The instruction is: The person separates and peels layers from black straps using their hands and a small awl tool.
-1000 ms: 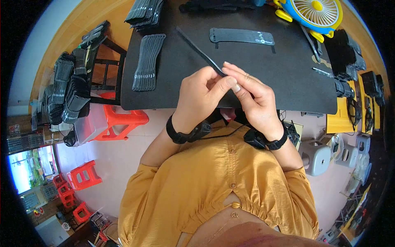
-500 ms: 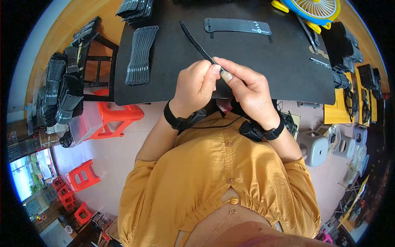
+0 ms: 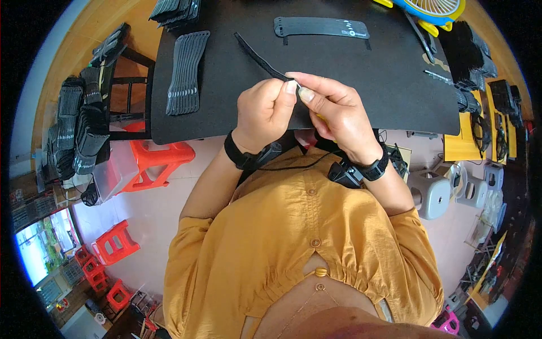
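Note:
A narrow black strap rises up and left from between my hands, above the dark table. My left hand is closed in a fist round its lower end, thumb on top. Close beside it, my right hand pinches the same end between thumb and index finger; something small and yellow shows under its curled fingers. Left of my hands lies a fanned stack of grey straps. A single flat grey strap with white marks lies across the table further back.
The black table holds another strap pile at the back left, a blue and yellow fan and tweezers at the right. Straps hang at the far left. Red stools and a grey stool stand on the floor.
The view has shifted, so the table items appear higher and further left. The black strap now tilts more to the left. My right fingers have curled, and a yellow bit shows beneath them.

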A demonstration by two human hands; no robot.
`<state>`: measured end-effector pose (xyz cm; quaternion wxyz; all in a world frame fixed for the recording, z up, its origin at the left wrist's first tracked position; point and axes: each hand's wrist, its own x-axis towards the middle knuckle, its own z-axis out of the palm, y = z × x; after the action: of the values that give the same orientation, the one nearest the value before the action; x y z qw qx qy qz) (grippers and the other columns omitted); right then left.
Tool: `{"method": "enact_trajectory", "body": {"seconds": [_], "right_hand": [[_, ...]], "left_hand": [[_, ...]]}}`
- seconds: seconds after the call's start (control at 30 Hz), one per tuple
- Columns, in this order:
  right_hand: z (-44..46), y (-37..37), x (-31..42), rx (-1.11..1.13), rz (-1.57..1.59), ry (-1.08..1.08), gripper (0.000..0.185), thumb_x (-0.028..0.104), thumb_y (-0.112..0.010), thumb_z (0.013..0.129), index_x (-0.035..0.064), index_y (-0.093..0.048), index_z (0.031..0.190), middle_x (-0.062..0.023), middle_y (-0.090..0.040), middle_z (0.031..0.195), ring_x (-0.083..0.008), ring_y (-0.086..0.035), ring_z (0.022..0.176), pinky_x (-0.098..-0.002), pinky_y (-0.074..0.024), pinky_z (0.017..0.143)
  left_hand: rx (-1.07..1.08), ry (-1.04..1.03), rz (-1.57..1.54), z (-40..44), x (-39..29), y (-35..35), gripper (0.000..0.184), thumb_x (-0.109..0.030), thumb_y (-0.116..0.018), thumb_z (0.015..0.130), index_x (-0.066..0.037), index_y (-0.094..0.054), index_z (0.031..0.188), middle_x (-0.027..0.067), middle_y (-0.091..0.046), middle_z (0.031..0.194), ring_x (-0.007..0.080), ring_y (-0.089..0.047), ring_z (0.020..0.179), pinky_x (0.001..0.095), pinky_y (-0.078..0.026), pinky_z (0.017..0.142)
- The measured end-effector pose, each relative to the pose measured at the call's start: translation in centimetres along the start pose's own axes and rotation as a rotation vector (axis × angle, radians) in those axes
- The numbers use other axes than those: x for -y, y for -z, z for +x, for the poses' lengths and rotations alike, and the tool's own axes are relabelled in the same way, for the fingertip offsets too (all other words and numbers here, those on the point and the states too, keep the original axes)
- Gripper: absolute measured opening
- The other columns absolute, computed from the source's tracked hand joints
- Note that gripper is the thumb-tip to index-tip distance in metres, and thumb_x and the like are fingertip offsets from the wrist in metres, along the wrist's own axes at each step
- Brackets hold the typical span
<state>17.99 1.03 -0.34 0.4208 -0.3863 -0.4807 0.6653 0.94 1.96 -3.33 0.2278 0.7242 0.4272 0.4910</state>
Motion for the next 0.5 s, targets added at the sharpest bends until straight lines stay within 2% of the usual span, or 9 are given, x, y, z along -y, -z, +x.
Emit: {"method": "enact_trajectory", "body": {"seconds": [0.13,0.23,0.3,0.33,0.4,0.5], "right_hand": [[-0.3,0.1,0.3,0.035,0.082,-0.066,0.029,0.010,-0.054,0.098,0.0062,-0.062,0.126,0.0053,-0.055,0.060,-0.0003,-0.040,0.044,-0.0167,-0.0298,0.039],[-0.5,0.1,0.3,0.044,0.103,-0.078,0.030,0.010,-0.053,0.099,0.0080,-0.062,0.127,0.0051,-0.051,0.061,-0.0020,-0.036,0.044,-0.0181,-0.0258,0.038],[-0.5,0.1,0.4,0.047,-0.021,-0.013,0.029,0.008,-0.056,0.097,0.0041,-0.063,0.125,0.0013,-0.061,0.066,-0.0032,-0.050,0.050,-0.0181,-0.0395,0.045],[-0.3,0.0,-0.3,0.049,-0.021,-0.010,0.029,0.008,-0.056,0.097,0.0041,-0.063,0.125,0.0013,-0.061,0.066,-0.0032,-0.050,0.050,-0.0181,-0.0395,0.045],[0.3,-0.4,-2.3,-0.126,-0.442,0.540,0.029,0.010,-0.055,0.098,0.0079,-0.063,0.126,0.0054,-0.052,0.061,-0.0011,-0.039,0.047,-0.0187,-0.0295,0.041],[-0.2,-0.7,-2.3,-0.073,-0.322,0.433,0.029,0.010,-0.055,0.098,0.0079,-0.063,0.125,0.0057,-0.052,0.061,-0.0010,-0.039,0.048,-0.0187,-0.0305,0.043]], "left_hand": [[-0.009,-0.019,-0.013,-0.1,-0.6,0.2,0.021,-0.011,-0.058,0.092,-0.002,-0.057,0.074,0.0126,-0.054,0.061,0.0271,-0.054,0.051,0.0347,-0.042,0.048],[-0.007,-0.001,-0.044,-0.4,-0.8,0.4,0.020,-0.011,-0.059,0.092,-0.002,-0.057,0.074,0.0124,-0.054,0.061,0.0262,-0.054,0.051,0.0348,-0.042,0.048],[-0.032,0.019,0.020,-0.6,-0.7,0.4,0.019,-0.011,-0.061,0.090,-0.002,-0.057,0.074,0.0121,-0.054,0.061,0.0256,-0.054,0.051,0.0349,-0.042,0.049],[-0.033,0.017,0.022,-0.5,-1.0,0.4,0.019,-0.011,-0.061,0.090,-0.002,-0.057,0.074,0.0121,-0.054,0.061,0.0256,-0.054,0.051,0.0349,-0.042,0.049],[-0.099,0.105,0.124,-0.2,-2.1,0.4,0.021,-0.011,-0.063,0.088,-0.003,-0.055,0.071,0.0116,-0.052,0.059,0.0259,-0.052,0.050,0.0354,-0.041,0.048],[-0.106,0.063,0.122,-0.7,-1.9,0.2,0.024,-0.011,-0.064,0.087,-0.004,-0.052,0.068,0.0113,-0.049,0.058,0.0260,-0.050,0.049,0.0358,-0.039,0.047]]}}
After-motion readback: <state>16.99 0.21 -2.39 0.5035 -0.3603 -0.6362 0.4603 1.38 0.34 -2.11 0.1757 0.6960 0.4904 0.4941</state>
